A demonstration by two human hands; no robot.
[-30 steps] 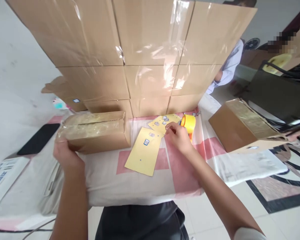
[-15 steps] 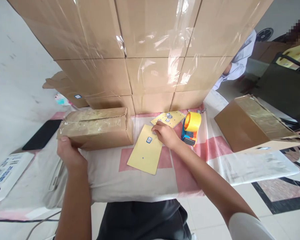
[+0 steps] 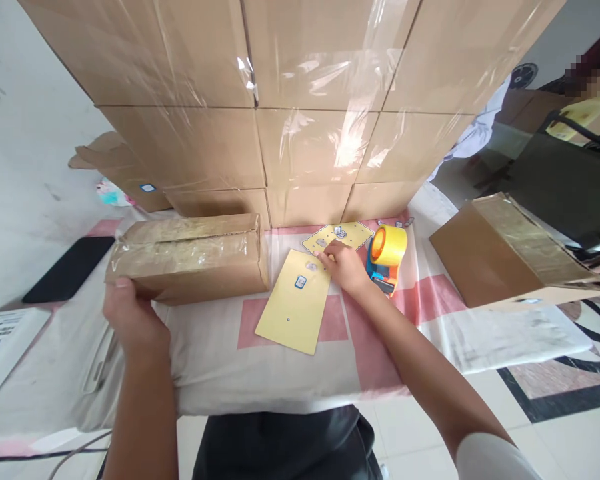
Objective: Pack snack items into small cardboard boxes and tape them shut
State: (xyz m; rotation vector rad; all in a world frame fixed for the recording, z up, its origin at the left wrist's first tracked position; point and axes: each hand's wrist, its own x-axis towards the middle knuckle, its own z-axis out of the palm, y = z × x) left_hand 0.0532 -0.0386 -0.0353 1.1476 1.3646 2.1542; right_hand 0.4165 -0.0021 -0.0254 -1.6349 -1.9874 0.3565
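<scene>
The left hand [image 3: 130,319] grips the near-left corner of the taped cardboard box [image 3: 187,257], likely light but slick with tape, while just right of it the right hand [image 3: 344,265] pinches at a flimsy sticker sheet [image 3: 296,300].

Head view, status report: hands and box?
Left hand grips taped box end. Right hand on yellow sticker sheet. Tape dispenser beside right hand.
</scene>
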